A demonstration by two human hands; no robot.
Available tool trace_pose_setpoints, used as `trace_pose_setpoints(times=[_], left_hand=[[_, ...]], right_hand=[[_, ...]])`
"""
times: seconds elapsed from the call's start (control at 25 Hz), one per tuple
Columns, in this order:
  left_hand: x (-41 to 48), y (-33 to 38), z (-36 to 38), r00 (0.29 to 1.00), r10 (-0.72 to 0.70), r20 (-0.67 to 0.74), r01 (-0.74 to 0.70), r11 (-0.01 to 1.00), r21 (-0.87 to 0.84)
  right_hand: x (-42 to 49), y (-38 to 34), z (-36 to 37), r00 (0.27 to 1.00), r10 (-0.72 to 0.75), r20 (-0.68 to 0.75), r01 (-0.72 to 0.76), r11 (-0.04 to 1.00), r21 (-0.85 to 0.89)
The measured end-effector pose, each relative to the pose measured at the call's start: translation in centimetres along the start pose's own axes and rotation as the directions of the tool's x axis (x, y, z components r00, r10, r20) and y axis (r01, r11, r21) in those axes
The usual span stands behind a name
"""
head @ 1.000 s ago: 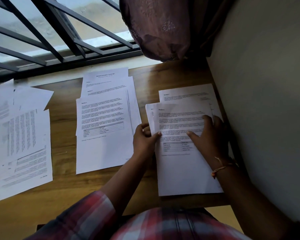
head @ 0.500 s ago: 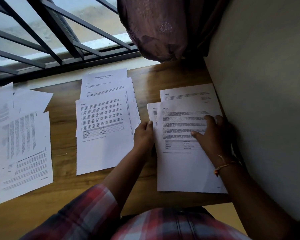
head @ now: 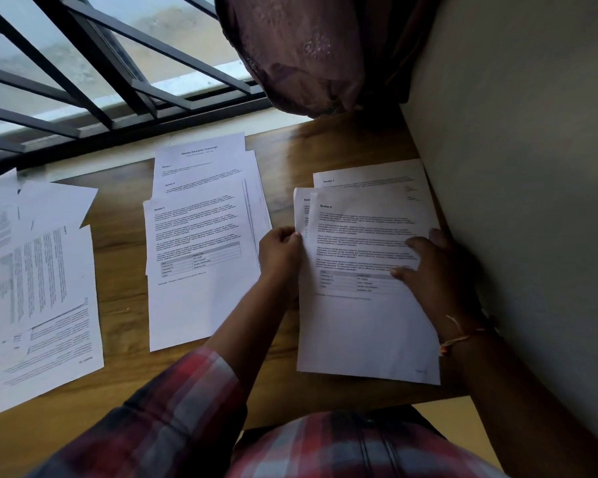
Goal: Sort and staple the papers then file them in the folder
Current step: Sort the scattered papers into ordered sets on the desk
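Note:
Three groups of printed white sheets lie on a wooden table (head: 125, 305). The right pile (head: 363, 332) has a top page headed "Section" with a small table on it. My left hand (head: 282, 253) pinches the left edge of this pile's sheets. My right hand (head: 435, 270) lies flat on the top page near its right edge, fingers spread. A middle pile (head: 201, 243) sits fanned to the left of my left hand. A looser left pile (head: 42, 288) lies turned sideways. No stapler or folder is in view.
A grey wall (head: 532, 201) runs close along the table's right edge. A barred window (head: 101, 74) stands behind the table, with a maroon curtain (head: 308, 53) hanging at the back right. My plaid sleeve crosses the front edge.
The top page of the right pile has slid right and up under my right hand. My left hand has shifted from lying on the page to pinching the pile's left edge.

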State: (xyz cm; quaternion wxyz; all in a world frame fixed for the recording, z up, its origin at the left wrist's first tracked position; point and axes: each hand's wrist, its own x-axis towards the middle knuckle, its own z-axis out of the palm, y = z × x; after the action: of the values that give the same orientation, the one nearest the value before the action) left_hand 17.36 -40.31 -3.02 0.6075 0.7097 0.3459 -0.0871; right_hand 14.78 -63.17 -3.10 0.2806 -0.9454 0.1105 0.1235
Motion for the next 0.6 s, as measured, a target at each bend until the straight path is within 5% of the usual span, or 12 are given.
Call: trace_pose_setpoints(times=[0.32, 0.6], left_hand=[[-0.1, 0.0, -0.1, 0.999, 0.012, 0.040, -0.011, 0.999, -0.034], [-0.1, 0.3, 0.4, 0.999, 0.019, -0.043, -0.019, 1.000, -0.008]], right_hand=[[-0.5, 0.3, 1.4, 0.971, -0.223, 0.084, 0.234, 0.956, -0.174], [-0.8, 1.3, 1.7, 0.968, -0.205, 0.147, 0.232, 0.951, -0.204]])
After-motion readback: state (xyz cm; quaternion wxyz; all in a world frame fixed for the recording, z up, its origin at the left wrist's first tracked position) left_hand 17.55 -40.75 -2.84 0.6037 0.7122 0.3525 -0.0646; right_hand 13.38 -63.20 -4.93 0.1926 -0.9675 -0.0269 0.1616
